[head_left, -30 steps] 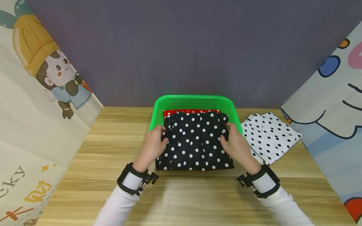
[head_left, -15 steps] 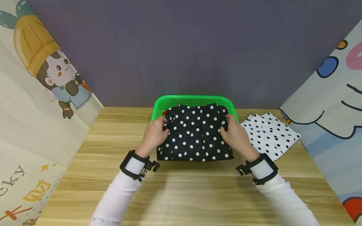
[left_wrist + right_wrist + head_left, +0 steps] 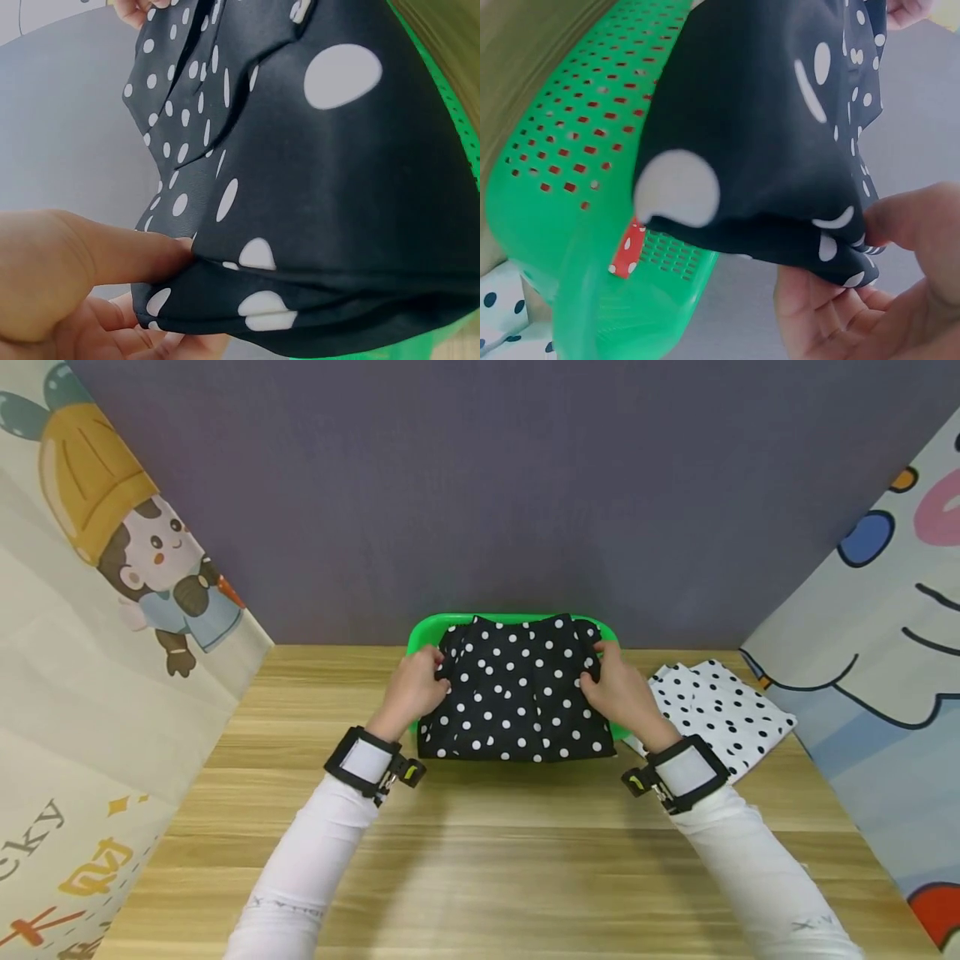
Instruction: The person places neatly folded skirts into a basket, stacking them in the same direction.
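Note:
Both hands hold a folded black cloth with white dots (image 3: 517, 693) by its two side edges, above the green basket (image 3: 431, 628). My left hand (image 3: 414, 689) pinches the left edge; the left wrist view shows the thumb on top and fingers beneath. At the right edge, my right hand (image 3: 621, 692) has the same pinch, thumb over the fabric and fingers under it. The black cloth hides most of the basket in the head view. Through the right wrist view, a red cloth with white dots (image 3: 628, 247) shows inside the basket.
A folded white cloth with black dots (image 3: 720, 714) lies on the wooden table (image 3: 510, 860), right of the basket. Behind the basket rises a dark grey wall (image 3: 480, 485). Printed panels with cartoon figures stand at left and right.
Both hands have carried the black dotted cloth away from the body, farther over the basket. The red cloth, visible earlier in the head view, is now covered there. The white cloth stays put.

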Demonstrator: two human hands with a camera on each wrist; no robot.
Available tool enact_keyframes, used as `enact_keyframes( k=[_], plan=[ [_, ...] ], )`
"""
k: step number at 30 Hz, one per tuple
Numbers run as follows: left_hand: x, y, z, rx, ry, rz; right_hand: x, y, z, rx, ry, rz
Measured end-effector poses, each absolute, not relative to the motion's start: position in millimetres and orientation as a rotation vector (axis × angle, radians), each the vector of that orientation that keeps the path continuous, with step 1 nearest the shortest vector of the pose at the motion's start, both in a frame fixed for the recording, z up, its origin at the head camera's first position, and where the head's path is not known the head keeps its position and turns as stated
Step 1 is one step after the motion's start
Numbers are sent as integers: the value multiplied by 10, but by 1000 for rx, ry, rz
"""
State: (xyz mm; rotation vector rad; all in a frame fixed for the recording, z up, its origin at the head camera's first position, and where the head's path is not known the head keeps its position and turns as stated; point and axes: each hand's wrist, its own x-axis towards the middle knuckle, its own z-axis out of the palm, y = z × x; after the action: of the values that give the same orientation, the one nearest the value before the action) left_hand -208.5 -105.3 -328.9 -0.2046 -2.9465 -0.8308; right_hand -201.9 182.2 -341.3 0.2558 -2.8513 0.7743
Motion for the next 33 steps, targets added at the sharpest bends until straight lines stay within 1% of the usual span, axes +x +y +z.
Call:
enact_keyframes(
  k=[13, 24, 29, 33],
  plan=[
    [-2355, -1015, -3217, -224, -2977, -812, -2269, 1848, -3347, 286, -2869, 800],
    [-2540, -975, -3171, -207, -2980, -742, -2445, 1833, -3278, 186, -2957, 794],
    [-2620, -951, -3212, -147, -2989, -756, -2549, 1811, -3303, 108, -3011, 806],
    [-2687, -928, -3277, -123, -3007, -743, -2618, 1802, -3339, 97, -3050, 806]
  ],
)
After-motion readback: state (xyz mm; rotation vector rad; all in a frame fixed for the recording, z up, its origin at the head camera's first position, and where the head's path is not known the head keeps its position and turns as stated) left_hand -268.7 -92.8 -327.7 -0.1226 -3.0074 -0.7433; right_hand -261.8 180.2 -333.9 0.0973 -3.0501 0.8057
